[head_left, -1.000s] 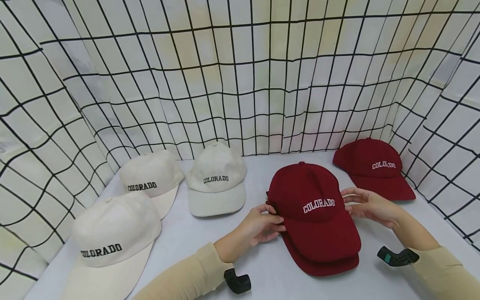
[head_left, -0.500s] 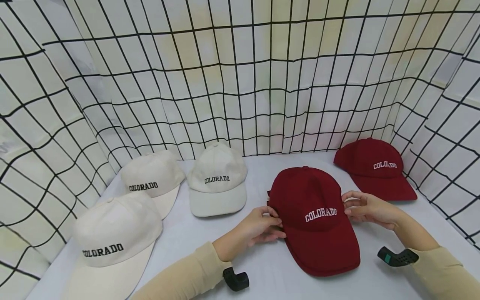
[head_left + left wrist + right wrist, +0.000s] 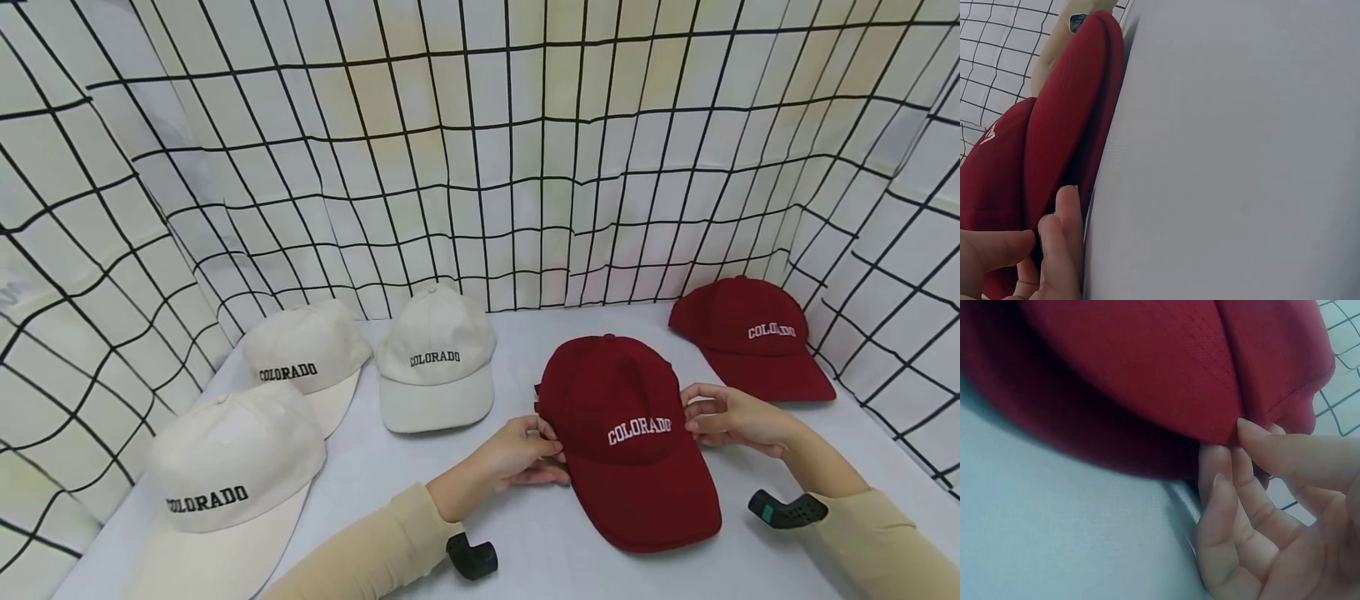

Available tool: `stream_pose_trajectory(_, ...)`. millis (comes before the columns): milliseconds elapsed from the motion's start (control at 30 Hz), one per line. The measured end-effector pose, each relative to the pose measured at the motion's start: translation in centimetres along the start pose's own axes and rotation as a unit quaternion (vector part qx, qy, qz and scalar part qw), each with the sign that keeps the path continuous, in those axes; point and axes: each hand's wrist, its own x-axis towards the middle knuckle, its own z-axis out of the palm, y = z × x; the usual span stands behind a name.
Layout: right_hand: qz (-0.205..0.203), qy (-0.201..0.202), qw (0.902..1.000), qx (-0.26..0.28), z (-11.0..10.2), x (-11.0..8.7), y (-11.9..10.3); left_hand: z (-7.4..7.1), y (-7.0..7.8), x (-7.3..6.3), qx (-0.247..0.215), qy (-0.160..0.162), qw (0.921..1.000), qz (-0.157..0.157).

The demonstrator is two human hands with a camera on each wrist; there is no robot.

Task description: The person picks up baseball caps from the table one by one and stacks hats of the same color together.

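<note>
A dark red baseball cap (image 3: 641,492) with white COLORADO lettering sits over a second red cap (image 3: 1097,450), their brims lined up toward me. From above the lower cap is almost wholly hidden; both wrist views show its brim beneath the upper one. At the stack's left side my left hand (image 3: 521,457) pinches the upper cap's edge, thumb above and fingers tucked along the side. Opposite it, my right hand (image 3: 738,421) pinches the right edge between thumb and fingers, as the right wrist view shows.
Another red cap (image 3: 750,342) lies at the back right. Cream caps stand on the left: a near one (image 3: 232,467), one behind it (image 3: 300,346) and one nearer the middle (image 3: 435,358). Black-gridded walls (image 3: 480,150) enclose the white table (image 3: 405,475) at the back and sides.
The upper red cap has come down toward me, so its brim now covers the lower brim. Both hands have stayed at its sides, with only slight shifts.
</note>
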Motion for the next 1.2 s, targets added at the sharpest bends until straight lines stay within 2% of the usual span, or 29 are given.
stream_pose_trajectory(367, -0.001, -0.024, 0.9997, -0.009, -0.15, -0.18, 0.07, 0.40, 0.08, 0.08, 0.011, 0.010, 0.9999, -0.001)
stream_pose_trajectory(667, 0.002, -0.025, 0.9996, -0.012, 0.40, 0.26, -0.04, 0.09, 0.20, 0.33, 0.008, 0.027, 0.9996, -0.002)
stream_pose_trajectory(867, 0.016, -0.011, 0.9997, -0.012, 0.70, 0.45, -0.15, -0.16, 0.30, 0.45, 0.006, 0.027, 0.9996, -0.003)
stream_pose_trajectory(1200, 0.027, 0.017, 0.9985, -0.045, 0.52, 0.24, 0.03, -0.04, 0.37, 0.83, 0.010, 0.023, 0.9997, -0.003)
